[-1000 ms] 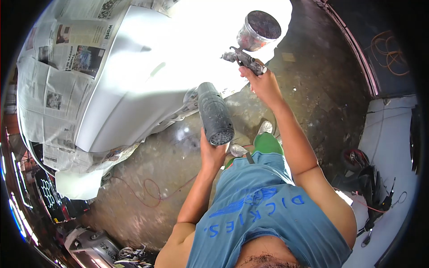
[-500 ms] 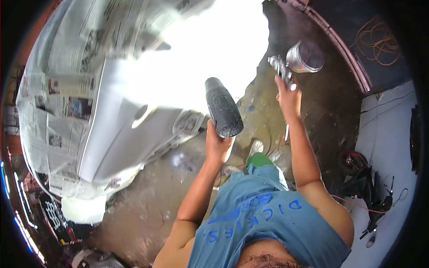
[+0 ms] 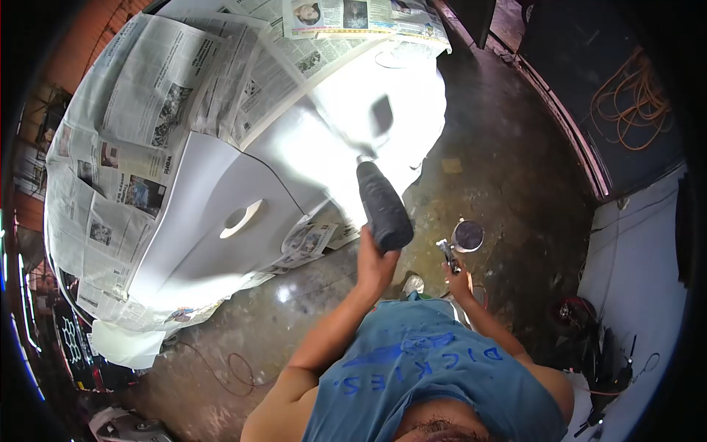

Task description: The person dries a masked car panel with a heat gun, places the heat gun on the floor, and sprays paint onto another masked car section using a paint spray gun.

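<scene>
My left hand (image 3: pixel 377 267) is wrapped round a dark cylindrical tool (image 3: pixel 384 210), whose narrow end points at a brightly lit part of a pale car body panel (image 3: pixel 213 199). Low at my right side, my right hand (image 3: pixel 459 282) grips a metal spray gun (image 3: pixel 448 255) with a round cup (image 3: pixel 468 236) on it. The gun is apart from the panel. Sheets of newspaper (image 3: pixel 147 88) cover the car around the pale panel, which has an oval opening near its middle. Glare hides detail in the lit area.
An orange coiled hose (image 3: pixel 632 99) lies at the upper right. A thin red hose (image 3: pixel 239 374) loops over the stained floor (image 3: pixel 493 147). Dark motorbike parts (image 3: pixel 589 346) stand by the white wall panel (image 3: pixel 633 250). A silver vehicle part (image 3: pixel 121 427) is at the lower left.
My right hand has drawn the spray gun down and back toward my body. The view has shifted, showing more newspaper and panel, and the left-hand tool now points at a different part of the car.
</scene>
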The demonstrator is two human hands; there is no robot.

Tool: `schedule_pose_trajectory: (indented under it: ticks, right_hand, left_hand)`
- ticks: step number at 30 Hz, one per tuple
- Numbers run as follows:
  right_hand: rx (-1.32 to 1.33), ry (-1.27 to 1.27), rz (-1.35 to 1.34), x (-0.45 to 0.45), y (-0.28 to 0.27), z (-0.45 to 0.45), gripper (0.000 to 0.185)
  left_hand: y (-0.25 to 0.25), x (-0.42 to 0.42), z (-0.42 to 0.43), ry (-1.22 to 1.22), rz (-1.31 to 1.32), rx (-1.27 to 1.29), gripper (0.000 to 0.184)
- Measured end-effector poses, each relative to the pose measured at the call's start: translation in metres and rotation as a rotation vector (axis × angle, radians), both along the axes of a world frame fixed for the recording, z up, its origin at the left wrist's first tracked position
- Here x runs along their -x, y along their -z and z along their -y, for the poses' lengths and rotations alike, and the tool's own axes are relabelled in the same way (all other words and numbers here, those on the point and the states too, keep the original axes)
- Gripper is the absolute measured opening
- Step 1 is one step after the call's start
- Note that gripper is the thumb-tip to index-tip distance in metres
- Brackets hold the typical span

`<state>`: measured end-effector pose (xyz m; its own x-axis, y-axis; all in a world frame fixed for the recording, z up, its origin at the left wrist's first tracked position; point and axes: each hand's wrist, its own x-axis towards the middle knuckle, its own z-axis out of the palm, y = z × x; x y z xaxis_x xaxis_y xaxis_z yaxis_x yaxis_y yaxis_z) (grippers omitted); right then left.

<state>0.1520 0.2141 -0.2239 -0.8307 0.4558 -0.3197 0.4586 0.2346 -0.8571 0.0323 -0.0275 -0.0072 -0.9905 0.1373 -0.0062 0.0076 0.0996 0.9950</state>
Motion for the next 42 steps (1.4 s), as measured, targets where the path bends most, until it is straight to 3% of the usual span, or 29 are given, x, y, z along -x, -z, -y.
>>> schedule_pose_trajectory:
  ticks: [2,5,8,12,16,17,20,21,24,25,27,32,35,38,39,42]
  right_hand:
    - [-0.054,-0.074,0.091,-0.008,0.006,-0.002,0.051]
    - [-0.112,-0.176,0.2,-0.019,0.032,-0.005,0.056]
    - [-0.145,-0.271,0.188,-0.021,0.04,-0.01,0.055]
    - [-0.146,-0.333,0.134,-0.021,0.052,-0.015,0.056]
    - [-0.074,-0.32,0.167,-0.017,0.051,-0.021,0.058]
    - [-0.079,-0.317,0.162,-0.016,0.053,-0.021,0.058]
    - [-0.105,-0.281,0.094,-0.022,0.053,-0.021,0.06]
    - [-0.078,-0.28,0.169,-0.02,0.041,-0.019,0.052]
    - [-0.001,-0.262,0.26,-0.018,0.046,-0.023,0.048]
    - [-0.023,-0.269,0.249,-0.019,0.048,-0.024,0.05]
    - [-0.059,-0.284,0.232,-0.019,0.053,-0.025,0.052]
    - [-0.048,-0.326,0.277,-0.014,0.06,-0.026,0.056]
    - [-0.108,-0.359,0.215,-0.012,0.053,-0.024,0.053]
    - [-0.18,-0.406,0.084,-0.013,0.077,-0.026,0.051]
    - [-0.174,-0.417,0.062,-0.012,0.084,-0.028,0.052]
    - [-0.186,-0.462,0.163,-0.008,0.08,-0.031,0.059]
  left_hand:
    - [0.0,-0.014,0.014,-0.14,-0.09,0.039,0.06]
    - [0.006,-0.025,0.032,-0.337,-0.154,-0.005,0.048]
    - [0.008,-0.024,0.035,-0.334,-0.118,-0.075,0.049]
    - [0.002,0.003,0.015,-0.167,0.025,0.002,0.049]
    - [0.011,0.051,-0.032,0.023,-0.154,-0.017,0.046]
    - [0.002,0.057,-0.041,0.101,-0.007,0.046,0.05]
    - [0.014,0.082,-0.073,0.189,-0.08,0.243,0.054]
    - [0.008,0.085,-0.081,0.214,-0.037,0.285,0.058]
    - [0.012,0.083,-0.097,0.229,-0.222,0.272,0.061]
    - [0.012,0.079,-0.097,0.25,-0.139,0.296,0.063]
    - [0.036,0.069,-0.091,0.205,-0.132,0.228,0.062]
    - [0.028,0.036,-0.045,0.017,-0.092,0.157,0.056]
    - [0.072,0.022,-0.002,-0.184,-0.108,0.118,0.061]
    - [0.039,0.003,0.027,-0.334,-0.102,0.212,0.059]
    - [0.032,-0.002,0.031,-0.369,-0.055,0.138,0.059]
    - [0.049,-0.008,0.044,-0.432,-0.082,0.189,0.059]
